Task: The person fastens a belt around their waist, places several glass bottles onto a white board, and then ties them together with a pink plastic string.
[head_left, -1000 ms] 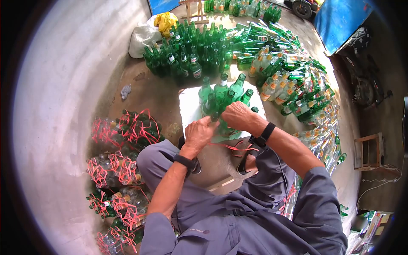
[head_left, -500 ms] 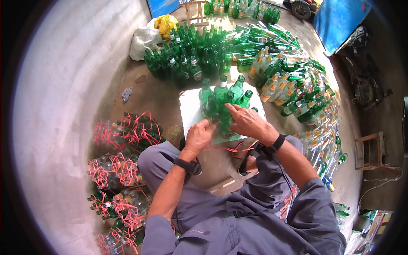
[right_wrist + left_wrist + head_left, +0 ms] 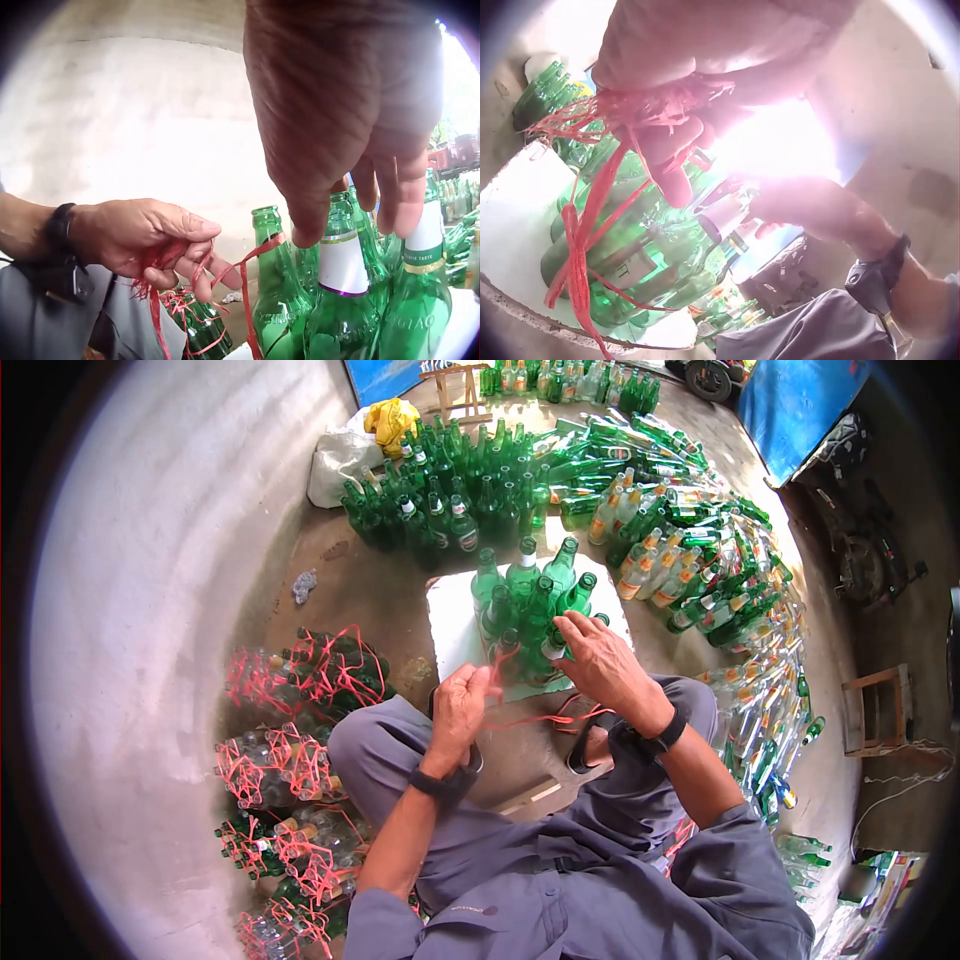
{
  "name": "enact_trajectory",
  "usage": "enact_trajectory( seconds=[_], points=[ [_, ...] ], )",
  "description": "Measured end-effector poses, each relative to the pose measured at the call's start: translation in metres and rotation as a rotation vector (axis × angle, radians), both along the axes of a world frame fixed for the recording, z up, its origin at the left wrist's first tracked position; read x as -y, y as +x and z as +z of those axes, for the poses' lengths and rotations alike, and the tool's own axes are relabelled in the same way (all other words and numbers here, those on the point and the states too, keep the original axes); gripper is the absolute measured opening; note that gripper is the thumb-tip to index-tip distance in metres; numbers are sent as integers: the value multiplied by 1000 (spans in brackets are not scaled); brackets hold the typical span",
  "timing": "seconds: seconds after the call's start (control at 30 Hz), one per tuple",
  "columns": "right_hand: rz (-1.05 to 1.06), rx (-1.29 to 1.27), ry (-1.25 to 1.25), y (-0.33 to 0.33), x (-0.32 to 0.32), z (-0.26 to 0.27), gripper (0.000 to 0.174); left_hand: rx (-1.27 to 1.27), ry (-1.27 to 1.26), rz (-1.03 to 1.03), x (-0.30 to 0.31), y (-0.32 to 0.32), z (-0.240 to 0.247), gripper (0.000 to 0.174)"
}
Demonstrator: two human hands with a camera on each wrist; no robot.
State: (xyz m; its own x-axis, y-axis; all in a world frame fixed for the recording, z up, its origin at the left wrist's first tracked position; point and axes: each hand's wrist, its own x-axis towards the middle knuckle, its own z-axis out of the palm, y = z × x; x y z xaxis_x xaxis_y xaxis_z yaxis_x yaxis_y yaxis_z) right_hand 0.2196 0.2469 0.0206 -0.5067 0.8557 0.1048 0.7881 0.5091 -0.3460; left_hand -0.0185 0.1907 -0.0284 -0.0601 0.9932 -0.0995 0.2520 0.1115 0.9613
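Note:
A cluster of green glass bottles (image 3: 525, 585) stands upright on a white block (image 3: 455, 625) in front of the person. My left hand (image 3: 461, 705), left of the cluster, grips a frayed bunch of red plastic twine (image 3: 652, 105). From its fingers a strand of this twine runs to the neck of the nearest bottle (image 3: 266, 225), in the right wrist view. My right hand (image 3: 605, 660) reaches over the near right bottles with its fingers loosely extended downward. Its thumb and fingers hang around the top of a bottle with a white neck label (image 3: 343, 266).
Bundles of bottles tied with red twine (image 3: 290, 760) lie on the left floor. Many upright green bottles (image 3: 470, 500) stand beyond the block, and heaped bottles (image 3: 720, 580) spread along the right. A white sack (image 3: 340, 465) sits by the wall (image 3: 150, 610).
My right hand has moved right and toward the person, from the cluster's middle to its near right side. My left hand has drawn back slightly left with the twine, away from the nearest bottle.

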Motion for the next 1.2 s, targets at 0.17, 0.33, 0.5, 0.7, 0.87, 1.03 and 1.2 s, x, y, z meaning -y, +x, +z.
enact_trajectory(
  seconds=[0.17, 0.33, 0.5, 0.7, 0.87, 1.03, 1.2],
  points=[
    [32, -84, 170, 0, 14, -5, 56, 220, -119, 82, 17, -1, 22, 31],
    [-16, -145, 273, -11, 29, -3, 46, 205, 26, 42, 27, -1, 43, 30],
    [-55, -327, 92, -38, 51, -10, 41, 8, 240, 93, 37, 16, 43, 24],
    [248, -534, 27, -54, 56, -15, 50, -162, 343, -11, 46, 20, 49, 13],
    [296, -580, -17, -51, 49, -28, 31, -240, 171, -118, 46, 0, 47, 10],
    [248, -572, -28, -47, 47, -36, 18, -227, -123, -216, 49, -21, 75, 9],
    [128, -667, -45, -43, 49, -45, 11, 24, -130, -217, 46, -58, 87, 22]
  ],
)
